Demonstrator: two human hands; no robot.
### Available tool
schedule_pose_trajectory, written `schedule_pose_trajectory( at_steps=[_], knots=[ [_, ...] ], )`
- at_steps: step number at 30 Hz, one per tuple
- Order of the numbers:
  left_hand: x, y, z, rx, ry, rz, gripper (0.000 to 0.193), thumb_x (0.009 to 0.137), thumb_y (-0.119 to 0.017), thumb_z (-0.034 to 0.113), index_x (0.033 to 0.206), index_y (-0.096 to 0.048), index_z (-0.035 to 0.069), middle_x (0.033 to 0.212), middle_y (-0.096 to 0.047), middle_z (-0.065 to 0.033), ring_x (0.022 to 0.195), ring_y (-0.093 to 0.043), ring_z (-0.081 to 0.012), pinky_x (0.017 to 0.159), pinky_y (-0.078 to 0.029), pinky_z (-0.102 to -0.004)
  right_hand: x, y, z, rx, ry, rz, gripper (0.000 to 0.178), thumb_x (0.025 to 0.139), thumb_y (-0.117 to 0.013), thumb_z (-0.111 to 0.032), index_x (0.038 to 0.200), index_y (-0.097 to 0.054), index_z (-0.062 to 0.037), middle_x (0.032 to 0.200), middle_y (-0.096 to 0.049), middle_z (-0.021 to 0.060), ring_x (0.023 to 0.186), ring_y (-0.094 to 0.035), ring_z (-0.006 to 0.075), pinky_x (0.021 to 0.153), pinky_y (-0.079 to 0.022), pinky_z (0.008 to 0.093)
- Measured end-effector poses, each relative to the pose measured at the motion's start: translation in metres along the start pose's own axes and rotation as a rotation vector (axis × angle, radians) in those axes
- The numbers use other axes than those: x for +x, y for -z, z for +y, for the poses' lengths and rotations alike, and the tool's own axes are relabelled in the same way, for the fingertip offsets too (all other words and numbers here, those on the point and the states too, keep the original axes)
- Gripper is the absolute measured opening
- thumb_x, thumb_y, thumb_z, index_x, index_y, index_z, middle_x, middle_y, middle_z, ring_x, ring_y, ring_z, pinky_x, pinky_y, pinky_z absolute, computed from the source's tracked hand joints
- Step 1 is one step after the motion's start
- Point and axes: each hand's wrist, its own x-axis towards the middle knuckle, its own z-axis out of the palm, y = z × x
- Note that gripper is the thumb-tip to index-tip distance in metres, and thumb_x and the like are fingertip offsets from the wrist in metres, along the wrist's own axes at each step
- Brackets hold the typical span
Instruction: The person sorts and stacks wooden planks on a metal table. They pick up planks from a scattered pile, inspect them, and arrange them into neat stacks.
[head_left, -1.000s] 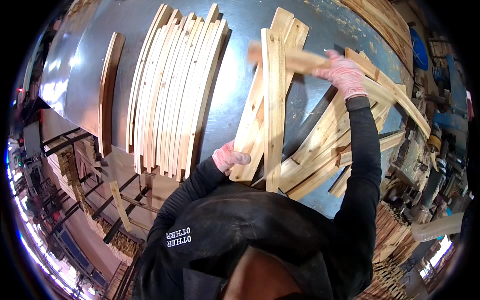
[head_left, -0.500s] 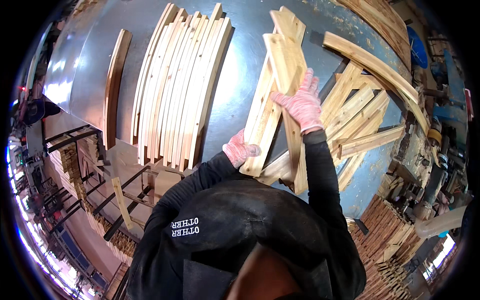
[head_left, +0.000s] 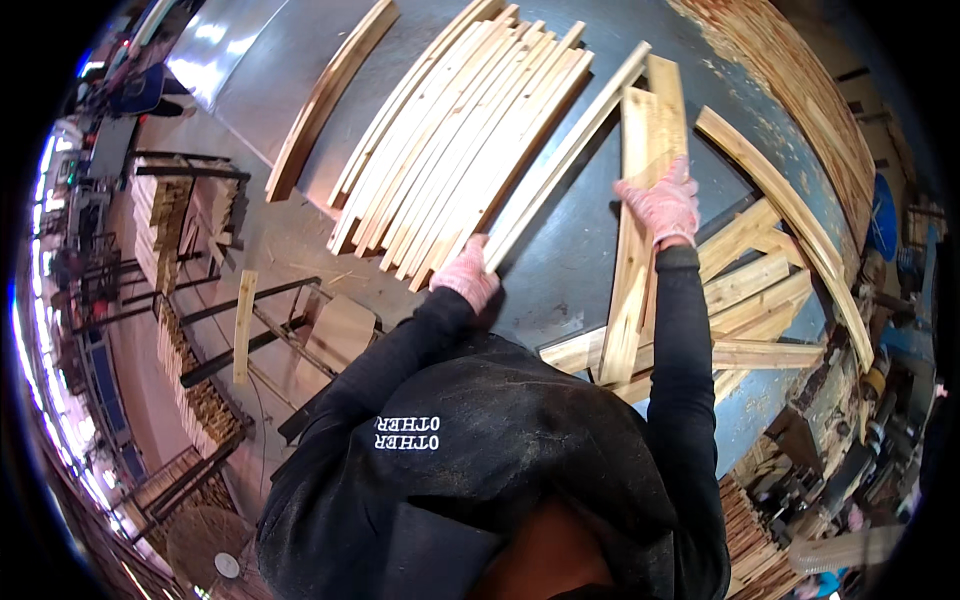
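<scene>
Both my hands wear pink-and-white knit gloves. My left hand (head_left: 468,276) is closed around the near end of a narrow wooden strip (head_left: 570,155), which stands on edge and slants away to the right. That strip lies beside a row of several pale strips (head_left: 465,140) packed side by side, with a gap between them. My right hand (head_left: 665,205) spans a flat wooden board (head_left: 640,135), thumb on its left edge and fingers over its right side. Another board (head_left: 667,85) lies partly beneath that one, its far end showing beyond my fingers.
A single dark-sided strip (head_left: 330,100) lies far left on the metal table (head_left: 540,300). Loose boards (head_left: 760,300) cross each other at right, beside a long curved-looking board (head_left: 790,225). Stacked wood and a black metal rack (head_left: 250,310) stand left of the table.
My left hand has moved left, carrying one strip away from the boards toward the row. My right hand stays on the remaining boards. The whole view has turned and shifted.
</scene>
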Motion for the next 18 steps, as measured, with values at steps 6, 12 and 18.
schedule_pose_trajectory(
  at_steps=[6, 12, 18],
  knots=[
    [-0.008, 0.016, 0.016, 0.322, 0.212, -0.062, 0.058, 0.088, -0.063, 0.042, 0.123, -0.043, 0.001, 0.106, -0.067, -0.0233, 0.096, -0.066, -0.0399, 0.083, -0.051, -0.0485, 0.068, -0.037, 0.027, 0.216, -0.224, -0.038, 0.106, 0.063, -0.082, -0.054, 0.138, -0.035, 0.0048, 0.132, -0.053, 0.0308, 0.122, -0.055, 0.0403, 0.103, -0.043, 0.0431],
    [-0.011, -0.001, 0.0, 0.292, 0.107, 0.053, 0.073, 0.089, -0.062, 0.041, 0.144, -0.029, 0.006, 0.12, -0.062, -0.0234, 0.1, -0.065, -0.0397, 0.083, -0.05, -0.0486, 0.061, -0.086, -0.013, 0.514, 0.441, -0.195, 0.07, 0.076, -0.076, -0.048, 0.119, -0.059, 0.0057, 0.118, -0.066, 0.0177, 0.108, -0.061, 0.032, 0.094, -0.047, 0.0395],
    [-0.013, 0.036, 0.049, 0.431, 0.303, -0.243, 0.048, 0.093, -0.057, 0.039, 0.123, -0.043, 0.005, 0.116, -0.063, -0.0212, 0.1, -0.066, -0.037, 0.082, -0.05, -0.0525, 0.041, -0.127, -0.033, 1.642, -0.031, -0.295, 0.049, 0.077, -0.079, -0.032, 0.111, -0.063, -0.001, 0.104, -0.065, 0.0107, 0.105, -0.057, 0.0217, 0.094, -0.045, 0.0354]
  ],
)
